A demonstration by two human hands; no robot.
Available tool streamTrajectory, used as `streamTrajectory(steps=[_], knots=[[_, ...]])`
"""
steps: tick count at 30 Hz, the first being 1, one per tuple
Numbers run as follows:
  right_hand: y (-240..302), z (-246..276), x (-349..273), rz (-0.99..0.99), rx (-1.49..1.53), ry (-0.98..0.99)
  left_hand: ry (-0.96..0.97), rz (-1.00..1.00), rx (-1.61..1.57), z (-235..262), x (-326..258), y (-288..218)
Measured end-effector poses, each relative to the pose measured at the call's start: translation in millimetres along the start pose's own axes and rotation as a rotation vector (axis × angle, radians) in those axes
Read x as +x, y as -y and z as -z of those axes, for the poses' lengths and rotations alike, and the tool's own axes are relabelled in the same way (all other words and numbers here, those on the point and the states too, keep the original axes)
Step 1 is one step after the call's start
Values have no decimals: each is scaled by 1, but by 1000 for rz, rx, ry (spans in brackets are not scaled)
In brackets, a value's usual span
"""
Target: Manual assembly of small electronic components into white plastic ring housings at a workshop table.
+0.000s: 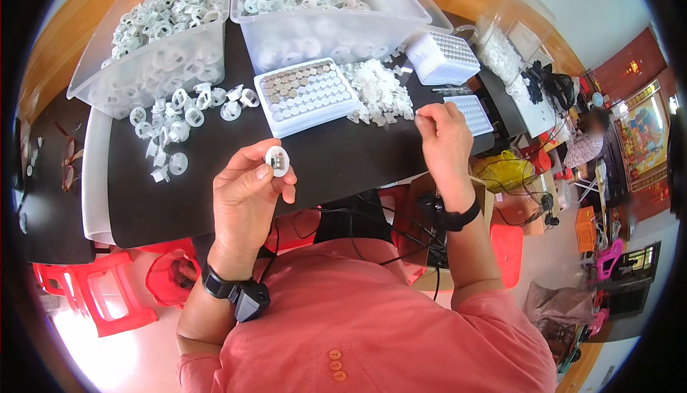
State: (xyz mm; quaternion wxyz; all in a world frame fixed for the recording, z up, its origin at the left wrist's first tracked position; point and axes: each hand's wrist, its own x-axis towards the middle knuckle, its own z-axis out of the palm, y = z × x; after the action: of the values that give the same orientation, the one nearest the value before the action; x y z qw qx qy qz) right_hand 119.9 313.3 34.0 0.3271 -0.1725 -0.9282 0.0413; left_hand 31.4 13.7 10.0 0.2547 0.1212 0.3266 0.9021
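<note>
My left hand (250, 185) pinches a small round white plastic housing (277, 161) between thumb and fingers, its face with a rectangular recess and metal parts turned up. Over the table's right part, my right hand (445, 139) has thumb and forefinger drawn together; whether something tiny is between them cannot be made out. Just left of its fingertips lies a heap of small white plastic pieces (379, 92). A pale tray (304, 123) beside the heap holds rows of coin-shaped cells, some silver-brown, some whitish. More round housings (179, 132) lie loose on the left.
Two clear bins (89, 82) (401, 21) of white housings stand at the back of the dark table (343, 168). Stacked trays (444, 60) and a single tray (476, 118) are at the right. Cables hang by the front edge; red stools (107, 296) stand below, and a person sits far right.
</note>
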Motion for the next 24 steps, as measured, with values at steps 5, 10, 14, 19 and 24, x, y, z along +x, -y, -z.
streamTrajectory(steps=[5, 10, 14, 19, 24], knots=[[-24, -4, -5, 79, -10, 106, -7, 4, 2, 0, 1, 1], [-30, 0, -11, 58, 45, 98, 2, -9, -5, -1, 1, 2], [-28, -3, -9, -22, 161, 51, -7, -9, 4, 0, 1, 1], [-28, -8, -15, 100, 71, 32, 11, -4, 16, 2, 0, 2], [-27, -1, -6, 64, 143, 49, 3, -6, -25, 2, 0, 2]])
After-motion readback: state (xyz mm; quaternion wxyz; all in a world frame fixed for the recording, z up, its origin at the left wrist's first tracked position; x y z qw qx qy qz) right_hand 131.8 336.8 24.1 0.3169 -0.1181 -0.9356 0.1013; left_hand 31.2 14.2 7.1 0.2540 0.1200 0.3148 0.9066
